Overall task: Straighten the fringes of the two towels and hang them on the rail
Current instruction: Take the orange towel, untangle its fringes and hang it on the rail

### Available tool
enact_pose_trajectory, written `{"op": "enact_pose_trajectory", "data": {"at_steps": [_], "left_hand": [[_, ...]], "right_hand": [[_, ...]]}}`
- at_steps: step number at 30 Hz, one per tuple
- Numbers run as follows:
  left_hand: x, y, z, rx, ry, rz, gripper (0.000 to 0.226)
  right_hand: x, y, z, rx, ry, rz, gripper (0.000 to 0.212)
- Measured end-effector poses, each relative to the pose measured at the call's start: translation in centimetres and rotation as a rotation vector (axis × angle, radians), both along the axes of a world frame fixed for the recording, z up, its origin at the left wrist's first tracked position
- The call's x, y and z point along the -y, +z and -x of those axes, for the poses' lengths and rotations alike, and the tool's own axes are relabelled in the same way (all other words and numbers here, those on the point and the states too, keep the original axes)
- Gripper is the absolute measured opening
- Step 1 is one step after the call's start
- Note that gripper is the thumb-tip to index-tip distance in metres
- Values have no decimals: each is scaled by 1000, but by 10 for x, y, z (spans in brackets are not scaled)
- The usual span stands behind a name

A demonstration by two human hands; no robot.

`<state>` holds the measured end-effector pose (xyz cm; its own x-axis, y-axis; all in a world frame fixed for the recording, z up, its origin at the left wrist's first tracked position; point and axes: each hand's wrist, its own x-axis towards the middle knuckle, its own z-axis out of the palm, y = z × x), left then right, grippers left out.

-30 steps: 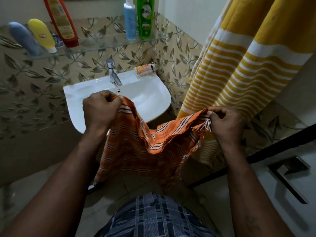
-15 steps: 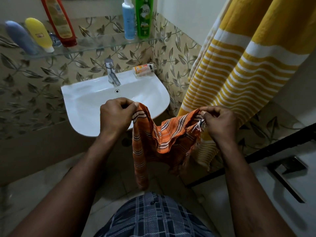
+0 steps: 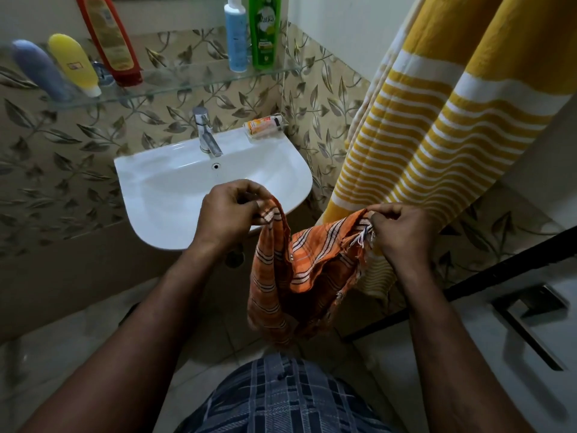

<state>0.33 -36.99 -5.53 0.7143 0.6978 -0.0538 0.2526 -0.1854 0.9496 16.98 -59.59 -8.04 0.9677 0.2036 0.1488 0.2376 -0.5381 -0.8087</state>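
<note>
In the middle of the frame the left hand (image 3: 229,210) pinches one top corner of the orange towel (image 3: 299,270) between its thumb and curled fingers, just in front of the white sink (image 3: 162,195). To its right, at about the same height, the right hand (image 3: 402,232) pinches the other end of the same top edge. A little bunch of white and dark fringe (image 3: 366,238) sticks out beside its fingers. Both hands are closed tight on the cloth. The orange towel has thin white and dark stripes. It sags between the two hands and hangs down in folds toward the bottom of the frame, with more loose threads along its right edge. Right behind the right hand hangs the big yellow towel (image 3: 452,120) with white stripes. It runs from the upper right of the frame down to just below that hand, and what it hangs from is out of the picture. The sink has a shiny tap (image 3: 206,135) at its back and a small orange tube (image 3: 265,123) on its back right corner. Above it, a glass shelf (image 3: 187,81) holds a blue-grey tube (image 3: 39,70), a yellow tube (image 3: 73,64), a red bottle (image 3: 109,35), a light blue bottle (image 3: 235,35) and a green bottle (image 3: 264,29). A dark bar (image 3: 499,267) crosses the lower right of the frame.
</note>
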Motion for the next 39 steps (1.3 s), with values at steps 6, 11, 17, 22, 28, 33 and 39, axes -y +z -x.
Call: {"op": "enact_pose_trajectory", "data": {"at_steps": [6,11,17,22,28,33,39], "left_hand": [[24,-4,-3,-59,-70,-57,35],[25,5,-2,-29,-231,-338,35],[-1,34,0,193,-357,-1141,25],[8,43,-14,496,-249,-964,15],[22,59,-18,620,-458,-357,20],[20,74,-18,626,-593,-244,17],[17,72,-20,563,-530,-324,14]], "right_hand": [[-14,3,25,-35,188,-68,20],[-7,25,26,35,475,35,43],[13,78,20,164,780,59,57],[-1,88,25,40,778,-274,53],[-19,96,35,-1,754,-499,29],[-28,97,37,-102,840,-569,20],[-35,94,43,-175,785,-509,17]]}}
